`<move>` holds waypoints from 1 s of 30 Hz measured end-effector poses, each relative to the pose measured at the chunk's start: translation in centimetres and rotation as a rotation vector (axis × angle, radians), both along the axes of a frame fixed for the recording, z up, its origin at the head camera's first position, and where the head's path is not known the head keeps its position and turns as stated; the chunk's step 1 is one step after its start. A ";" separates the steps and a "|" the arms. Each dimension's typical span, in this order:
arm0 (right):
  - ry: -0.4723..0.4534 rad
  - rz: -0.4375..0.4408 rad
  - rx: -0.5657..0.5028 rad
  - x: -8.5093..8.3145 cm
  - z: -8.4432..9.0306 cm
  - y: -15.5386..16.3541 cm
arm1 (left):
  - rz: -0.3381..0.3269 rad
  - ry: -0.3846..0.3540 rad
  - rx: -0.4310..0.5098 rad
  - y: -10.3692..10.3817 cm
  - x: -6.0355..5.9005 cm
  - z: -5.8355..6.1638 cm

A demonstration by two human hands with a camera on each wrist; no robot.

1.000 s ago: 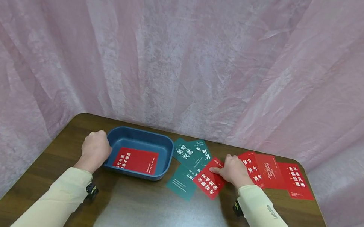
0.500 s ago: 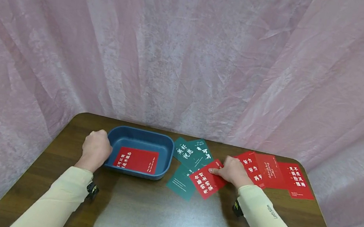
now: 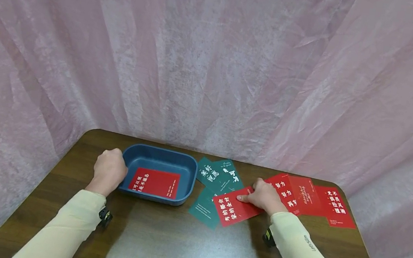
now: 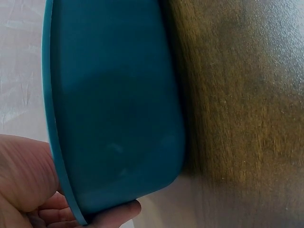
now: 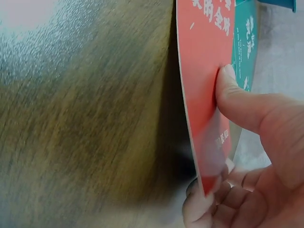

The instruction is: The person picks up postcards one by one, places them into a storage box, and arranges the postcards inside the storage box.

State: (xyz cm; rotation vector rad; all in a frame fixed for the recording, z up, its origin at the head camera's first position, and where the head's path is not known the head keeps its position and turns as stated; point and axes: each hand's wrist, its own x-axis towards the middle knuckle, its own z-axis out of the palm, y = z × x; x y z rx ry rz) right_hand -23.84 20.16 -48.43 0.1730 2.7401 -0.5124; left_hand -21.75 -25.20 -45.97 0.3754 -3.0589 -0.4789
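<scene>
The right hand (image 3: 265,196) pinches a red card (image 3: 235,209), thumb on its face, with the near edge apparently lifted off the tabletop (image 3: 184,247). The card overlaps green cards (image 3: 220,178). The left hand (image 3: 108,170) grips the rim of the blue tray (image 3: 160,160), where another red card (image 3: 154,183) lies.

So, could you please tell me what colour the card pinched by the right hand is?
Red with white lettering; the card shows best in the head view.
</scene>
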 end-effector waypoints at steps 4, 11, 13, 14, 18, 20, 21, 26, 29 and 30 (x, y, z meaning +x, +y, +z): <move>-0.027 0.010 -0.038 0.1 0.0 0.2 | 0.002 -0.005 0.003 0.0 0.0 -0.1; -0.036 -0.008 -0.112 0.4 -0.4 0.6 | 0.005 -0.017 0.014 0.2 0.1 0.1; -0.038 -0.015 -0.137 0.5 -0.4 0.5 | 0.009 -0.027 0.015 0.3 0.1 0.2; -0.039 -0.019 -0.150 0.6 -0.4 0.5 | 0.010 -0.031 0.015 0.3 0.1 0.3; -0.008 -0.002 -0.168 0.7 0.1 0.4 | 0.008 -0.028 0.016 0.3 0.1 0.4; 0.030 0.021 -0.166 0.6 0.4 0.3 | 0.007 -0.027 0.016 0.3 0.1 0.4; 0.052 0.033 -0.168 0.6 0.6 0.3 | 0.006 -0.028 0.017 0.3 0.1 0.4; 0.147 0.074 -0.201 0.4 1.5 0.0 | 0.005 -0.037 0.024 0.3 0.2 0.3; 0.179 0.090 -0.255 0.3 1.8 -0.2 | 0.005 -0.038 0.020 0.3 0.2 0.2; 0.188 0.092 -0.270 0.3 1.9 -0.3 | 0.006 -0.039 0.019 0.3 0.2 0.2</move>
